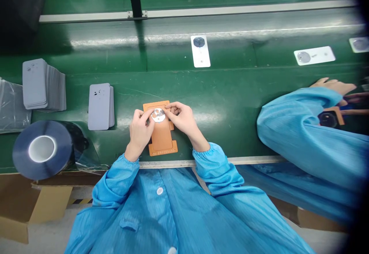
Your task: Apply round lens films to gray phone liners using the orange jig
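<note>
An orange fixture plate [162, 134] with a phone-shaped recess lies on the green bench in front of me. Near its top end is a round silvery disc [158, 115] with cut-outs. My left hand [141, 127] pinches the disc's left edge between thumb and fingers. From the other side, my right hand [181, 118] has its thumb and forefinger closed at the disc's right edge. Both hands rest close over the fixture plate, and the fingertips hide parts of the disc's rim.
Left of me stand a short stack of grey phone-shaped plates [98, 107], a taller stack [35, 84] and a film roll [21, 150]. Farther back lies a white phone-shaped panel [201, 55], with another panel [319, 55] rightward. A co-worker's blue sleeve [300, 119] reaches in at right.
</note>
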Action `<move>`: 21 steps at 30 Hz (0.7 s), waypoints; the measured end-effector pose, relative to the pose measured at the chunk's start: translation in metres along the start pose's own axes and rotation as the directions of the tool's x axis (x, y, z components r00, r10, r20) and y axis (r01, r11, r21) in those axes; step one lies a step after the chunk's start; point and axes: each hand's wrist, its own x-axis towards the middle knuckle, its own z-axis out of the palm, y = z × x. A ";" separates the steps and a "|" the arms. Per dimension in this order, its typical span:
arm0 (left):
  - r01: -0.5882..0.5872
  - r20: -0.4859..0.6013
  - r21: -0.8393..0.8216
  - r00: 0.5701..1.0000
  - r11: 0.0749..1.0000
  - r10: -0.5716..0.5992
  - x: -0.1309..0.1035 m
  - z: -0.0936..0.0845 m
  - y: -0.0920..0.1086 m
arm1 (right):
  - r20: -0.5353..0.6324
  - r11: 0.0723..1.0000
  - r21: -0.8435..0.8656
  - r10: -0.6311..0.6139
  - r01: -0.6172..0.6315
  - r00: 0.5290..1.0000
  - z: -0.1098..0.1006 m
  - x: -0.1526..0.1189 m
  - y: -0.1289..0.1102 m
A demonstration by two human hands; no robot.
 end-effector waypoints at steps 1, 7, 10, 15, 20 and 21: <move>-0.011 0.016 0.037 1.000 0.999 0.010 0.000 0.000 0.000 | -0.003 1.000 -0.002 -0.003 0.003 1.000 0.000 0.000 0.000; -0.020 0.068 0.186 0.998 0.982 0.007 0.000 -0.001 0.000 | -0.015 1.000 -0.001 -0.026 0.026 1.000 0.000 0.000 0.004; -0.005 0.082 0.190 0.997 0.982 -0.011 0.000 -0.003 0.002 | -0.022 0.999 -0.028 -0.024 0.023 0.999 0.001 0.001 0.003; -0.016 0.098 0.155 0.995 0.988 0.001 0.002 -0.006 0.002 | -0.025 0.970 -0.244 -0.013 0.006 1.000 0.001 0.008 -0.014; 0.009 0.098 -0.045 0.995 0.999 -0.005 0.004 -0.009 -0.004 | 0.013 0.956 -0.292 0.043 -0.037 0.999 -0.001 0.018 -0.025; 0.012 0.102 -0.097 0.995 0.995 -0.002 0.003 -0.010 -0.006 | 0.018 0.960 -0.278 0.047 -0.040 0.999 -0.001 0.019 -0.025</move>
